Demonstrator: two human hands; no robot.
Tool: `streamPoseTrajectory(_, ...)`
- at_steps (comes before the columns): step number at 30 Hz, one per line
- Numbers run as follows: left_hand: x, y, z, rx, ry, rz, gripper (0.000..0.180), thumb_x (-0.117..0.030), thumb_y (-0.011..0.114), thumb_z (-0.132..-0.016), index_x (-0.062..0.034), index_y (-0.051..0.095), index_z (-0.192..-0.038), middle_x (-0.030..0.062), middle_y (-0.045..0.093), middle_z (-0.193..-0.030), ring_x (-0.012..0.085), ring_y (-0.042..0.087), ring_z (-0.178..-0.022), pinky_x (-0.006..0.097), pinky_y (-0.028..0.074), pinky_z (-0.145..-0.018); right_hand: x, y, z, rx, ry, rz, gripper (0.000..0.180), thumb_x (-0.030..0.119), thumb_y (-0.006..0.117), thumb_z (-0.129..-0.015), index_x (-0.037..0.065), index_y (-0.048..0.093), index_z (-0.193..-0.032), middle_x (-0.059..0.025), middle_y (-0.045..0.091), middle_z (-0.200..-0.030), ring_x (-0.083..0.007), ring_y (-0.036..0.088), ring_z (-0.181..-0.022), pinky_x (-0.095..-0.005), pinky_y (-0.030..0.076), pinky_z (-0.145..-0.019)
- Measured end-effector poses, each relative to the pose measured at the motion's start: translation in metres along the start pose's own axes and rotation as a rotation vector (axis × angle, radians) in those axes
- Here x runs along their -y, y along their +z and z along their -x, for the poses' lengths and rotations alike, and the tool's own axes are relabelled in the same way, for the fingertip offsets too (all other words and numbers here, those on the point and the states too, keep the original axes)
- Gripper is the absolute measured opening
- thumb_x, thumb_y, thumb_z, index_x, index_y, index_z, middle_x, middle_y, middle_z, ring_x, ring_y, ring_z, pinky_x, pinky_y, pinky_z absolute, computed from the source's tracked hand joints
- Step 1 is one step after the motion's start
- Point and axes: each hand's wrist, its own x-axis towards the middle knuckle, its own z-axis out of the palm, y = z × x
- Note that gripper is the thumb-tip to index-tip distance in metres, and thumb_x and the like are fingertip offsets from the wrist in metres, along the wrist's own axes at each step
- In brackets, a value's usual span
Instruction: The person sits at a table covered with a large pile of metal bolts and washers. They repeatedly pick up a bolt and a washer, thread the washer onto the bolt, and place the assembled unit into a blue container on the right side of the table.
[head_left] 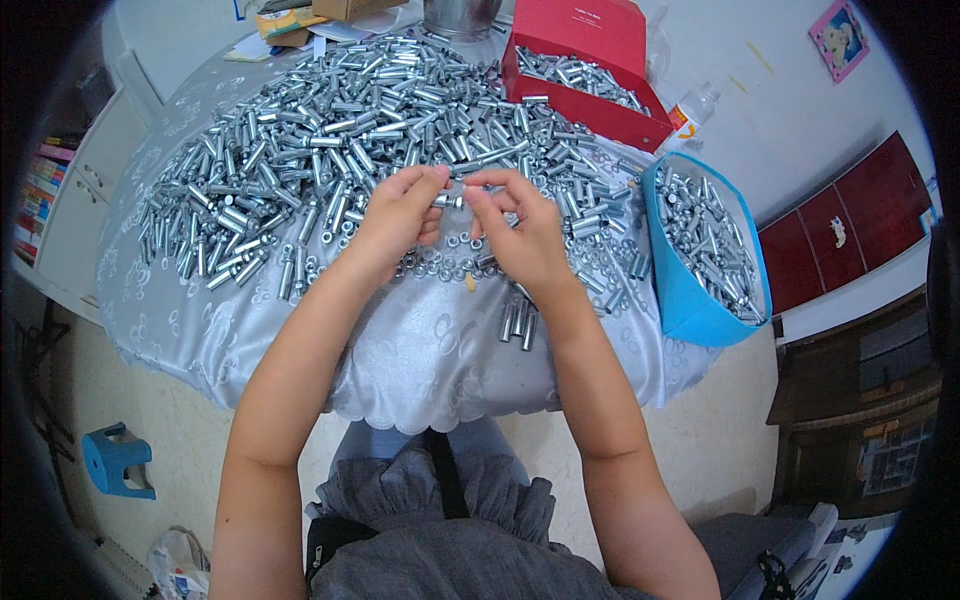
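Observation:
Over the near edge of a large pile of silver metal expansion bolts [370,110], my two hands come together. My left hand [393,220] is closed round a metal bolt [447,201], whose end sticks out to the right past the fingers. With thumb and fingertips, my right hand [525,240] pinches at that end; whether a small nut sits there is too small to tell. Below the hands, many loose nuts and washers [430,268] lie on the cloth. A few metal sleeves [517,325] lie together near my right wrist.
A blue fabric bin [690,315] full of bolts stands at the right. Behind it are a plastic bottle [692,108] and an open red box [630,125] holding more bolts. A metal bucket [460,18] is at the back. The silver tablecloth [430,370] hangs over the near edge.

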Motion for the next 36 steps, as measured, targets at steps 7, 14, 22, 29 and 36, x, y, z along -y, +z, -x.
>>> streamPoseTrajectory(7,-0.001,-0.001,0.0,-0.017,0.002,0.017,0.027,-0.033,0.051,-0.089,-0.006,0.052,-0.085,-0.0073,0.031,-0.055,0.0035,0.027,-0.047,0.02,0.024,-0.044,-0.008,-0.009,-0.007,-0.046,-0.17,0.063,0.027,0.014,0.069,-0.073,0.005,0.061,-0.098,-0.003,0.06,-0.078,-0.0099,0.052,-0.067,-0.0224,0.042,-0.062)
streamPoseTrajectory(14,0.002,-0.003,-0.002,0.027,-0.012,0.054,0.023,-0.032,0.052,-0.088,-0.0085,0.049,-0.084,-0.0077,0.028,-0.055,0.0035,0.027,-0.048,0.02,0.024,-0.044,-0.01,-0.004,-0.007,0.063,-0.316,0.175,0.021,0.012,0.069,-0.072,0.005,0.063,-0.091,-0.0039,0.059,-0.08,-0.0154,0.053,-0.068,-0.0266,0.043,-0.061)
streamPoseTrajectory(22,-0.001,0.0,-0.001,-0.057,-0.015,0.008,0.025,-0.031,0.05,-0.089,-0.0066,0.05,-0.082,-0.0073,0.029,-0.055,0.0038,0.026,-0.046,0.021,0.024,-0.043,-0.005,-0.01,-0.004,0.05,-0.113,0.31,0.021,0.011,0.07,-0.071,0.004,0.06,-0.087,-0.005,0.056,-0.073,-0.0157,0.051,-0.061,-0.0263,0.043,-0.059)
streamPoseTrajectory(29,-0.002,-0.003,-0.001,0.011,-0.021,0.027,0.023,-0.031,0.051,-0.089,-0.0094,0.049,-0.083,-0.0083,0.026,-0.055,0.0033,0.026,-0.047,0.019,0.024,-0.044,-0.009,-0.005,-0.007,0.05,-0.324,0.258,0.029,0.01,0.071,-0.068,0.006,0.061,-0.095,-0.005,0.055,-0.076,-0.0156,0.05,-0.06,-0.0268,0.044,-0.058)
streamPoseTrajectory(36,-0.001,-0.002,-0.001,0.003,-0.029,0.023,0.023,-0.031,0.051,-0.089,-0.009,0.049,-0.082,-0.0083,0.026,-0.055,0.0032,0.026,-0.047,0.02,0.023,-0.043,-0.016,-0.011,-0.004,0.082,-0.135,0.38,0.026,0.01,0.07,-0.069,0.007,0.062,-0.093,-0.0048,0.054,-0.074,-0.0145,0.049,-0.059,-0.0258,0.042,-0.056)
